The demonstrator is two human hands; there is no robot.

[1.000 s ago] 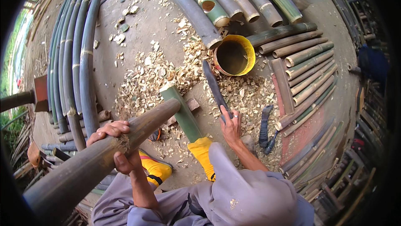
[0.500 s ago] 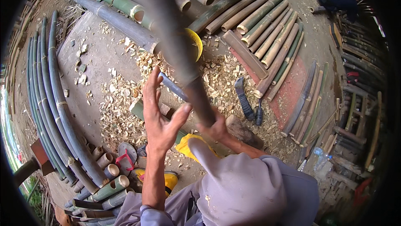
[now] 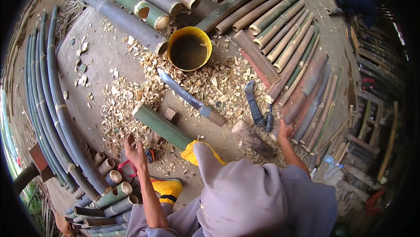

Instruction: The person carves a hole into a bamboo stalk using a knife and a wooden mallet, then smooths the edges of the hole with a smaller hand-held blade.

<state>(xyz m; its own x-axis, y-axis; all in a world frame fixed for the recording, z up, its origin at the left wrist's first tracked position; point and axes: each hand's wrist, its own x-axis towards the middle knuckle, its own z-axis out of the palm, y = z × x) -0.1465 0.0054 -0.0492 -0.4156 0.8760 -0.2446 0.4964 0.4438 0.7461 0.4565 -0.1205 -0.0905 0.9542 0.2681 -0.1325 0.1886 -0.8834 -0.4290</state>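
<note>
Leftmost, long dark bamboo poles [image 3: 61,111] are laid side by side. The left hand [image 3: 136,153] is held empty above the floor [image 3: 85,121], its fingers loosely curled and its grip open. Next, a green bamboo section [image 3: 161,125] is laid from the wood chips [image 3: 122,105] to a yellow sock [image 3: 203,150]. A machete [image 3: 189,97] is set down near a yellow bucket [image 3: 208,48], with a short log [image 3: 253,140] placed farther right. At the right, a dark bamboo tube [image 3: 311,81] is touched at its near end by the right hand [image 3: 285,132]; whether its fingers are closed around it cannot be told. By that tube, bamboo strips [image 3: 327,110] are ranged in a row
</note>
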